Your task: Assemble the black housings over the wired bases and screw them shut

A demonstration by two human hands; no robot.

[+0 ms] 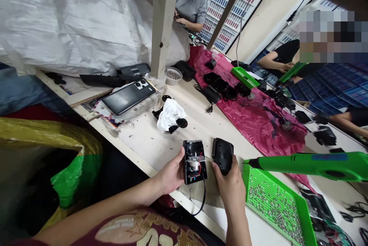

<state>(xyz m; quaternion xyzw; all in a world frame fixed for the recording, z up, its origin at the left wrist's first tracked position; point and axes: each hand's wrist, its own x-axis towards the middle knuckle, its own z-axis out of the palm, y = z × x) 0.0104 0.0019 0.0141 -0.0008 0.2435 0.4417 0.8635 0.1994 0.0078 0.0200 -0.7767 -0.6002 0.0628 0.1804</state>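
Note:
My left hand [174, 171] grips an opened black plastic housing [188, 148] by its left side. A motor [194, 164] with red and other thin wires shows inside it, and a black cable [204, 196] hangs from its lower edge. Just to the right, my right hand [231, 181] is closed on a black plastic cover [222, 154], its outer face up. The two parts are held a small gap apart above the table's front edge. A green electric screwdriver [310, 165] points its tip toward my right hand without touching it.
A green tray [306, 215] of small screws lies at right. Crumpled white plastic [171, 115] and a phone [129, 96] are further left. A bowl of metal bits [173, 75] stands by a wooden post [163, 23]. Pink plastic sheeting [244, 119] carries black parts. Co-workers [192, 4] sit beyond.

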